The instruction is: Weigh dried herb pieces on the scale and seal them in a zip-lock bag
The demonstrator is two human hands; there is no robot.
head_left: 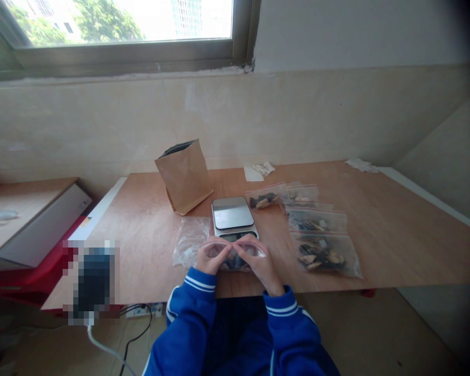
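Both hands hold the top of a clear zip bag (pixel 238 264) with a pink seal strip, at the table's front edge. My left hand (pixel 212 257) pinches the strip near its middle. Beside it, my right hand (pixel 260 263) pinches the strip too, thumbs almost touching. Dark pieces show in the bag, partly hidden by the hands. Just behind stands a kitchen scale (pixel 233 213) with a bare silver plate; its display is partly covered. Left of my left hand lie clear plastic bags (pixel 191 237).
Several filled zip bags (pixel 325 253) with dried dark and pale pieces lie at the right. An open brown paper pouch (pixel 186 177) stands behind the scale's left. Crumpled tissue (pixel 263 168) lies at the back. A blurred-out dark object (pixel 93 282) with a cable is at the left edge.
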